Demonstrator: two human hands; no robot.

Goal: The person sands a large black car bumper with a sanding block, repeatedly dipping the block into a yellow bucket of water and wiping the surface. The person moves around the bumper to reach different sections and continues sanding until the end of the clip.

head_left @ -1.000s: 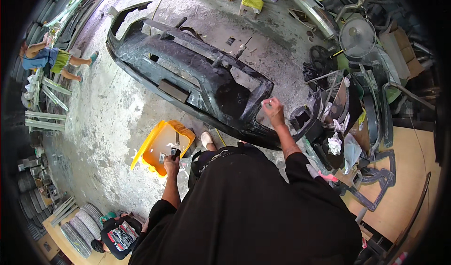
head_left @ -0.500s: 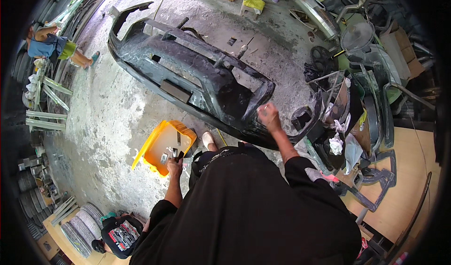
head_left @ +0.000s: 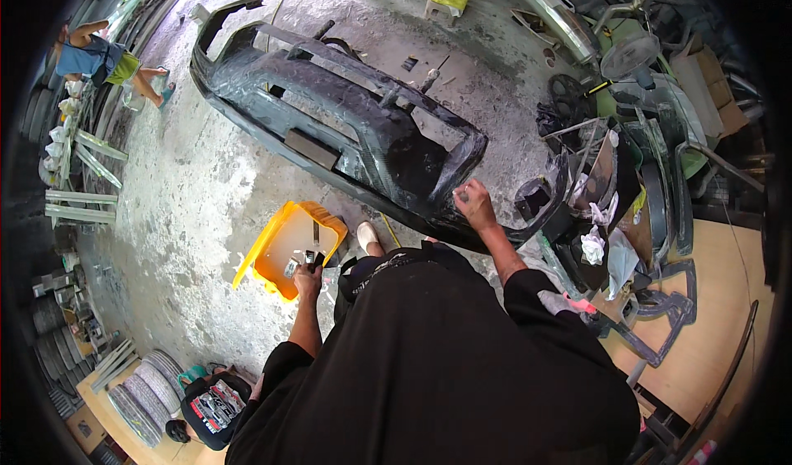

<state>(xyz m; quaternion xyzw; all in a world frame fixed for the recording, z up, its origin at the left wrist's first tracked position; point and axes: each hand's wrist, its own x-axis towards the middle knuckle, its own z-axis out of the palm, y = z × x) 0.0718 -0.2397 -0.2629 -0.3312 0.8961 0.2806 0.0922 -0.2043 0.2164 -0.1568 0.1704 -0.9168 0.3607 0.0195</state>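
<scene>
A large black car bumper (head_left: pixel 330 94) with rough, patchy surfaces lies across the middle. My right hand (head_left: pixel 476 207) is at its near right end, fingers bent together; whether something is pinched in them is too small to tell. Lower left, my left hand (head_left: pixel 308 280) is closed round a small dark tool with a metal-looking part (head_left: pixel 310 259), its exact kind unclear. That hand is over the near right rim of a cut-open yellow container (head_left: pixel 266 246). Inside the container are a whitish bottom, a thin dark stick (head_left: pixel 316 232) and a small silvery piece (head_left: pixel 291 268).
Scrap parts, crumpled paper (head_left: pixel 591 245) and black frames crowd the right beside a wooden board (head_left: pixel 718 292). A stool with a yellow cover (head_left: pixel 448 1) stands far off. One person (head_left: pixel 103 61) is at the far left, another (head_left: pixel 213 407) at lower left near wrapped rolls (head_left: pixel 148 395).
My right hand has shifted slightly down along the bumper's end and looks sharper. My left hand has tilted a little with its tool. The person at far left has moved.
</scene>
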